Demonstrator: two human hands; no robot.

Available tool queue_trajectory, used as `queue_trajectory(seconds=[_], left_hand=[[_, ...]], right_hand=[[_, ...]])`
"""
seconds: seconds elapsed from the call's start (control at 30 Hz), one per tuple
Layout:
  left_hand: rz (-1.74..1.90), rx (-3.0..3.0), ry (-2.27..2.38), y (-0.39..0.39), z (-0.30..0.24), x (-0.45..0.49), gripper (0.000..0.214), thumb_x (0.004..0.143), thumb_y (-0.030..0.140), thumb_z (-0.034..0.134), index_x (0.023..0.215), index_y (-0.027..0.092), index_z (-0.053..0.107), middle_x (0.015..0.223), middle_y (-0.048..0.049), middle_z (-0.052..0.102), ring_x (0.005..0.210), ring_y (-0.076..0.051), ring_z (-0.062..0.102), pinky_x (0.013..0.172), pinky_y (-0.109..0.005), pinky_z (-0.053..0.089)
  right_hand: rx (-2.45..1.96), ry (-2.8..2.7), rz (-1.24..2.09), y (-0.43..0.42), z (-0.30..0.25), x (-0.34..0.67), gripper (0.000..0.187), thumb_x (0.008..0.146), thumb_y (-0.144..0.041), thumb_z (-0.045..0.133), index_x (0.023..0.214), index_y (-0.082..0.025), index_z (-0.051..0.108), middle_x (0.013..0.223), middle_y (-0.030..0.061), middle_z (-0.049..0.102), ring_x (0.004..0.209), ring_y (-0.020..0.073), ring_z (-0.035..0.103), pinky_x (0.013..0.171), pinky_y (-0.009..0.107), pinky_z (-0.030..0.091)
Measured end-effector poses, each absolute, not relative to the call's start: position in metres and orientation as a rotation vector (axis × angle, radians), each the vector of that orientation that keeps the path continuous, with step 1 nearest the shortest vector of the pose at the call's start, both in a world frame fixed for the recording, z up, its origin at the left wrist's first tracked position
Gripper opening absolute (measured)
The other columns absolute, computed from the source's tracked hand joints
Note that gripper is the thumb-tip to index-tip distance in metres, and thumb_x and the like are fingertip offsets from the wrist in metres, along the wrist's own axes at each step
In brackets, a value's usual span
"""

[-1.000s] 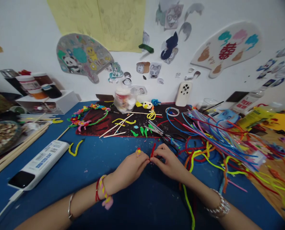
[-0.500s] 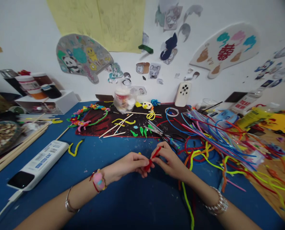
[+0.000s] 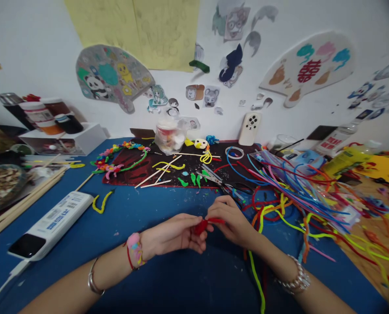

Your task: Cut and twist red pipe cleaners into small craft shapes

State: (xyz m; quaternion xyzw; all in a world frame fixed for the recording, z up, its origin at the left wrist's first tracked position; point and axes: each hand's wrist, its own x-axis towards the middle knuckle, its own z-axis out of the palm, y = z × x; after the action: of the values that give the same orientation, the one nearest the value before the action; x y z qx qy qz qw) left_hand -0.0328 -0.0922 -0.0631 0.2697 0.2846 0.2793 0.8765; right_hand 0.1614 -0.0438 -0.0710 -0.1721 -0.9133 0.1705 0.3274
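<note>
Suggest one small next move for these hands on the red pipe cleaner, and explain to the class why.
Probably the best next move is for the right hand to wrap the straight tail of the red pipe cleaner once around its bunched end, which the left hand pinches. The tail sticks out loose, and both hands are already on the pipe cleaner.

The blue table (image 3: 181, 283) leaves a way past the left hand (image 3: 171, 235) toward the power bank (image 3: 50, 226) (its cable (image 3: 8, 285) trails to the near corner). Beside the right hand (image 3: 232, 220), the pipe cleaner heap (image 3: 295, 205) blocks the way; the scissors (image 3: 209, 175) and mat (image 3: 155, 172) lie ahead.
</note>
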Motion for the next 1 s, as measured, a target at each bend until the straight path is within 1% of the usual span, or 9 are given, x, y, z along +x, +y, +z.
queue_trajectory(seconds=[0.1, 0.17, 0.3, 0.43, 0.57, 0.67, 0.8, 0.9, 1.0], left_hand=[[0.554, 0.497, 0.578, -0.093, -0.063, -0.032, 0.022, 0.084, 0.027, 0.051, 0.084, 0.007, 0.059, 0.063, 0.0004, 0.046, 0.056, -0.010, 0.050, 0.061, -0.026, 0.037], [0.561, 0.484, 0.576, -0.093, -0.063, -0.032, 0.018, 0.082, 0.025, 0.054, 0.080, 0.008, 0.058, 0.063, 0.0015, 0.044, 0.055, -0.008, 0.045, 0.059, -0.024, 0.034], [0.594, 0.574, 0.623, -0.093, -0.064, -0.032, 0.017, 0.077, 0.026, 0.060, 0.077, 0.009, 0.057, 0.068, -0.0003, 0.047, 0.058, -0.007, 0.043, 0.060, -0.024, 0.033], [0.670, 0.829, 0.816, -0.091, -0.067, -0.030, 0.022, 0.078, 0.033, 0.059, 0.075, 0.012, 0.054, 0.067, 0.0006, 0.049, 0.058, -0.008, 0.044, 0.061, -0.024, 0.034], [0.741, 1.388, 1.090, -0.091, -0.066, -0.027, 0.021, 0.084, 0.033, 0.049, 0.076, 0.014, 0.055, 0.065, 0.0014, 0.050, 0.060, -0.010, 0.045, 0.060, -0.024, 0.034], [0.821, 1.868, 1.263, -0.095, -0.067, -0.027, 0.019, 0.087, 0.028, 0.043, 0.081, 0.017, 0.057, 0.074, -0.0016, 0.056, 0.066, -0.013, 0.048, 0.065, -0.025, 0.035], [0.764, 2.282, 1.344, -0.099, -0.072, -0.029, 0.023, 0.089, 0.024, 0.038, 0.086, 0.017, 0.060, 0.080, -0.0070, 0.058, 0.073, -0.018, 0.049, 0.072, -0.031, 0.036], [0.811, 2.272, 1.338, -0.098, -0.072, -0.029, 0.024, 0.089, 0.024, 0.039, 0.087, 0.017, 0.061, 0.082, -0.0077, 0.059, 0.076, -0.018, 0.050, 0.075, -0.031, 0.036], [0.906, 1.976, 1.277, -0.093, -0.069, -0.028, 0.019, 0.085, 0.026, 0.047, 0.083, 0.017, 0.063, 0.082, -0.0049, 0.061, 0.077, -0.016, 0.052, 0.076, -0.029, 0.038]], right_hand=[[-0.421, -2.430, 0.329, -0.045, -0.072, 0.162, 0.016, 0.087, -0.013, 0.045, 0.096, -0.020, 0.056, 0.087, 0.0034, 0.063, 0.087, 0.0169, 0.048, 0.083, 0.035, 0.038], [-0.406, -2.442, 0.277, -0.045, -0.071, 0.163, 0.015, 0.086, -0.013, 0.047, 0.096, -0.020, 0.057, 0.087, 0.0034, 0.064, 0.086, 0.0170, 0.049, 0.083, 0.035, 0.039], [-0.415, -2.483, 0.262, -0.044, -0.069, 0.165, 0.016, 0.086, -0.014, 0.048, 0.097, -0.021, 0.058, 0.087, 0.0031, 0.065, 0.084, 0.0164, 0.051, 0.085, 0.036, 0.038], [-0.458, -2.499, 0.306, -0.043, -0.067, 0.164, 0.017, 0.087, -0.014, 0.045, 0.095, -0.021, 0.058, 0.085, 0.0024, 0.066, 0.080, 0.0157, 0.053, 0.086, 0.037, 0.037], [-0.588, -2.449, 0.385, -0.047, -0.064, 0.160, 0.011, 0.085, -0.018, 0.049, 0.085, -0.020, 0.060, 0.079, 0.0031, 0.066, 0.081, 0.0176, 0.052, 0.084, 0.038, 0.037], [-0.775, -2.351, 0.471, -0.052, -0.064, 0.155, 0.009, 0.082, -0.022, 0.054, 0.075, -0.019, 0.059, 0.074, 0.0043, 0.063, 0.084, 0.0204, 0.050, 0.080, 0.037, 0.039], [-0.994, -2.181, 0.712, -0.056, -0.068, 0.150, 0.012, 0.079, -0.025, 0.058, 0.069, -0.018, 0.060, 0.073, 0.0042, 0.058, 0.077, 0.0179, 0.052, 0.072, 0.033, 0.043], [-1.063, -2.102, 0.876, -0.054, -0.070, 0.149, 0.014, 0.079, -0.027, 0.058, 0.069, -0.018, 0.062, 0.073, 0.0034, 0.059, 0.074, 0.0163, 0.055, 0.069, 0.030, 0.044], [-1.090, -2.048, 0.957, -0.051, -0.070, 0.150, 0.013, 0.078, -0.029, 0.059, 0.071, -0.019, 0.065, 0.073, 0.0027, 0.063, 0.074, 0.0163, 0.056, 0.069, 0.029, 0.044]])
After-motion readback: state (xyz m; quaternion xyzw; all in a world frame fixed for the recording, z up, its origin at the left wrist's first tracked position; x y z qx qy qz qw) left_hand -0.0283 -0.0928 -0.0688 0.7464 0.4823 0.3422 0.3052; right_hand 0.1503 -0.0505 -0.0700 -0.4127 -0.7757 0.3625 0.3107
